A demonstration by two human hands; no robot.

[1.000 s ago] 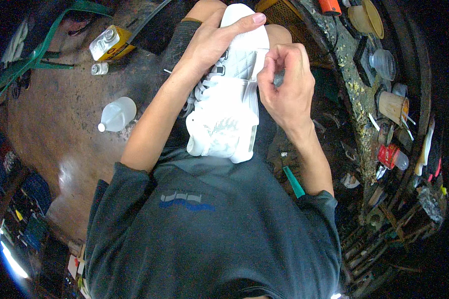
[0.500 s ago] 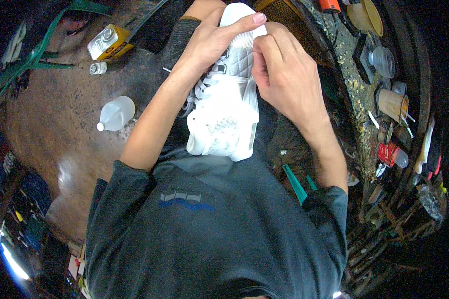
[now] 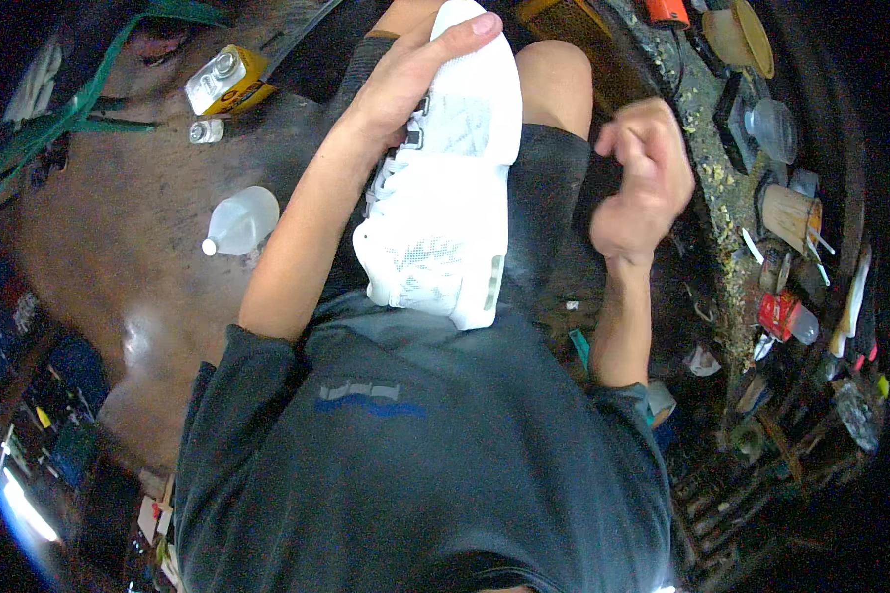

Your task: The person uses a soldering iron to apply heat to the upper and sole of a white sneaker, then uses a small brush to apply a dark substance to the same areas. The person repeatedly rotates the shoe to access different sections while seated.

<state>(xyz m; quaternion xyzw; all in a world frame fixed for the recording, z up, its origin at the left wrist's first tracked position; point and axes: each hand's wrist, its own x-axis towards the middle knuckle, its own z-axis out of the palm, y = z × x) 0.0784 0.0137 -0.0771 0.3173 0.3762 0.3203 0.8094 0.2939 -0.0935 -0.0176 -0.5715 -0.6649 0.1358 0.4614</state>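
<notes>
A white sneaker (image 3: 455, 198) rests over my lap, its toe pointing away from me and its heel against my shirt. My left hand (image 3: 405, 84) grips it near the toe from the left side, thumb laid across the front. Grey laces (image 3: 381, 178) show along the shoe's left edge. My right hand (image 3: 648, 178) is off to the right, apart from the shoe, with its fingers curled in. It is slightly blurred, and anything pinched in those fingers is too small to see.
On the brown surface at left stand a translucent white bottle (image 3: 242, 219), a small clear bottle (image 3: 206, 130) and a yellow-and-silver can (image 3: 229, 81). Along the right, a cluttered ledge holds a clear plastic cup (image 3: 771, 128), a tan cup (image 3: 791, 217) with sticks and a red container (image 3: 779, 314).
My right hand has left the shoe's side and swung out to the right. The shoe has rolled, showing more of its sole edge, while my left hand keeps its hold.
</notes>
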